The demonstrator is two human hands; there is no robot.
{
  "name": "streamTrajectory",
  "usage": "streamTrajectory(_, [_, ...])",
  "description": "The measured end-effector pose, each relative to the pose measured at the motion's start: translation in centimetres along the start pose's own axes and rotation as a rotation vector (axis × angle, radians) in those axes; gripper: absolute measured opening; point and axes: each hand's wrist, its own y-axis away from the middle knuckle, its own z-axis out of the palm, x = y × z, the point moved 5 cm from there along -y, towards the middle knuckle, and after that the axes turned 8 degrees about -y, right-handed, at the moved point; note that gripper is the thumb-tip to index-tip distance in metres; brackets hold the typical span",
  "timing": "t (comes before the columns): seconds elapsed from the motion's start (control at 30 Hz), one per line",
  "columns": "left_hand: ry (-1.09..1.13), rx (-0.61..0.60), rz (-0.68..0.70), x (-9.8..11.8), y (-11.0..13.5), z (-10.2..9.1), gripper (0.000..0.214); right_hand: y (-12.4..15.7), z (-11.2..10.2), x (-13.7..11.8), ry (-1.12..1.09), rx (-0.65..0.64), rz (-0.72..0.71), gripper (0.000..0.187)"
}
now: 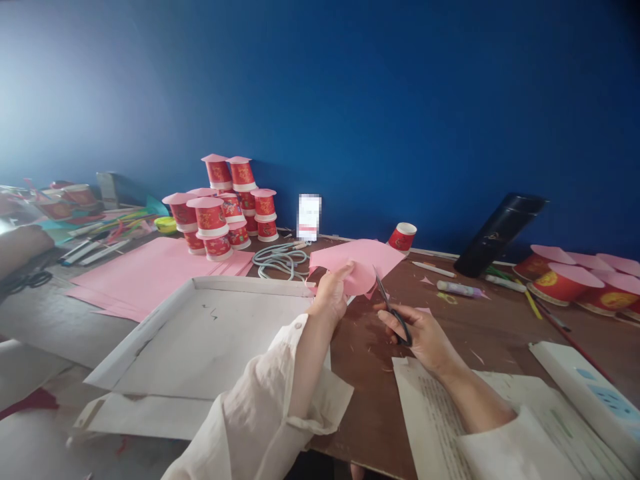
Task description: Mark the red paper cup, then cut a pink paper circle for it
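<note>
Taking the trimmed pink sheet (370, 257) as the centre of the dial, it is held up over the brown table (365, 400), and the left hand (333, 290) grips it from 7 o'clock, thumb pressed flat on top and the other fingers closed beneath; at about 5 o'clock the right hand (420, 330) has its fingers curled round the handles of black scissors (384, 293), whose blades meet the sheet's near edge, though how far apart they stand I cannot tell; a red paper cup (403, 238) stands just beyond at 2 o'clock, a black flask (500, 233) leans near 3, stacked pink-topped cups (211, 215) rise between 9 and 10, a coiled cord (280, 260) lies at 9, a shallow white tray (225, 333) at 8, and a power strip (585, 387) at 4
</note>
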Motion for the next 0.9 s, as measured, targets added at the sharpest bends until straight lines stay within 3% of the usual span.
streamTrajectory(0.63, [-0.174,-0.158,-0.049,0.8,1.5,0.9,0.013,-0.2,-0.2,0.3,-0.043,0.002,0.038,0.062])
streamTrajectory(0.9, [-0.188,-0.099,-0.072,0.9,1.2,0.6,0.017,-0.1,0.0,-0.2,-0.032,0.01,0.029,0.059])
